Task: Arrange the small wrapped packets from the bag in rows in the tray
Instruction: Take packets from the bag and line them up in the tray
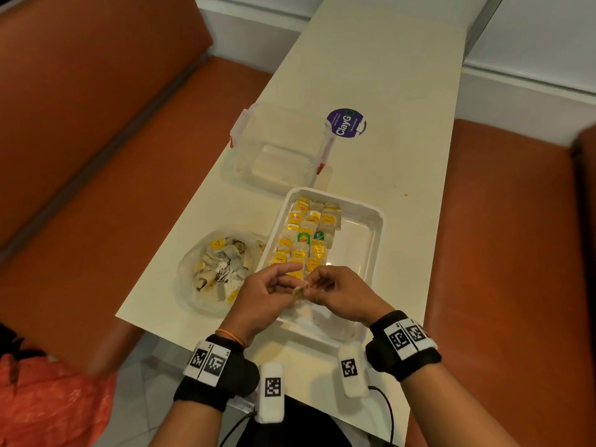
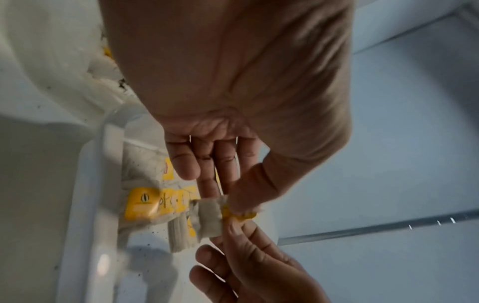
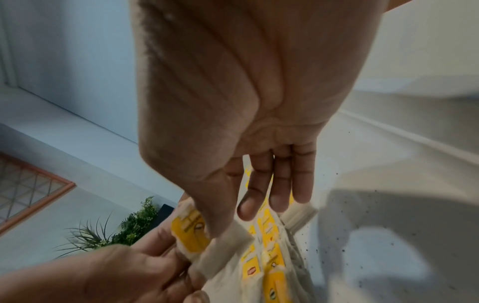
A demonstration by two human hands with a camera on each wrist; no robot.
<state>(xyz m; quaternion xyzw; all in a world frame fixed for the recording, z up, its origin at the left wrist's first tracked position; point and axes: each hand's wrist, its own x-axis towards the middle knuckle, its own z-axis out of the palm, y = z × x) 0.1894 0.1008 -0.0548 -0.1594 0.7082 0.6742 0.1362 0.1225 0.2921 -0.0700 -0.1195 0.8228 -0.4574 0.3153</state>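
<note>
A white tray [image 1: 374, 217] holds several yellow-labelled wrapped packets [image 1: 304, 235] in rows along its left side. To its left lies the clear plastic bag [image 1: 196, 301] with more packets inside. Over the tray's near end my two hands meet on one packet [image 1: 299, 290]. My left hand [image 1: 295, 282] pinches it between thumb and fingers, and my right hand [image 1: 311, 285] pinches its other end. In the left wrist view the packet [image 2: 210, 219] hangs above the tray rim [image 2: 85, 205]. The right wrist view shows its yellow label [image 3: 190, 231] under my right thumb.
A clear lidded container with red latches [image 1: 274, 150] stands behind the tray. A round purple sticker [image 1: 345, 122] lies on the cream table [image 1: 387, 75]. Orange bench seats [image 1: 96, 124] flank the narrow table. Dark crumbs speck the tray floor [image 3: 376, 246].
</note>
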